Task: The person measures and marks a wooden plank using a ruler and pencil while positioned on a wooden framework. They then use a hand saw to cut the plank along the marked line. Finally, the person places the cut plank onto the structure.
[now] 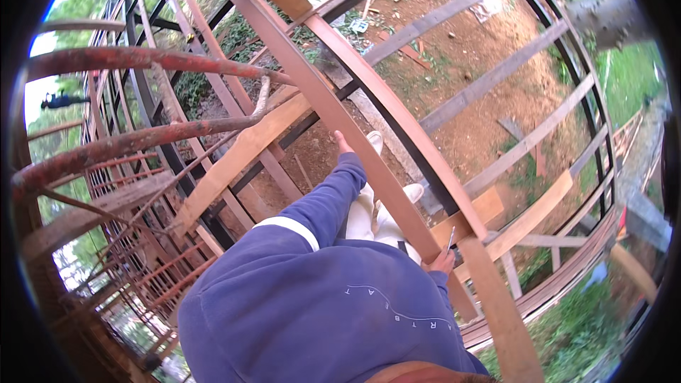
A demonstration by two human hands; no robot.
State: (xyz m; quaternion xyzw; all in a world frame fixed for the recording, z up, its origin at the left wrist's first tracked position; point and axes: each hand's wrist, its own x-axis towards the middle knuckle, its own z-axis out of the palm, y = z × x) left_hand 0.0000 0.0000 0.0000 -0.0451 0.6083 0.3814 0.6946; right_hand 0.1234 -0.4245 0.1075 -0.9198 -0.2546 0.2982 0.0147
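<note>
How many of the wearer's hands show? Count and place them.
2: the left hand at the left edge of the long brown board, the right hand by its near end.

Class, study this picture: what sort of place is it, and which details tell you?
Most likely an outdoor building site: worn red poles that look like scaffolding, an open framework of wooden boards, and bare earth beneath it.

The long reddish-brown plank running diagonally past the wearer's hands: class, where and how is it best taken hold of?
Probably by the long edges of the reddish-brown plank, hands well apart: left hand from the left, right hand from the right near the lower end. Its long, narrow shape offers edges to wrap, and a wide spread should steady it.
</note>
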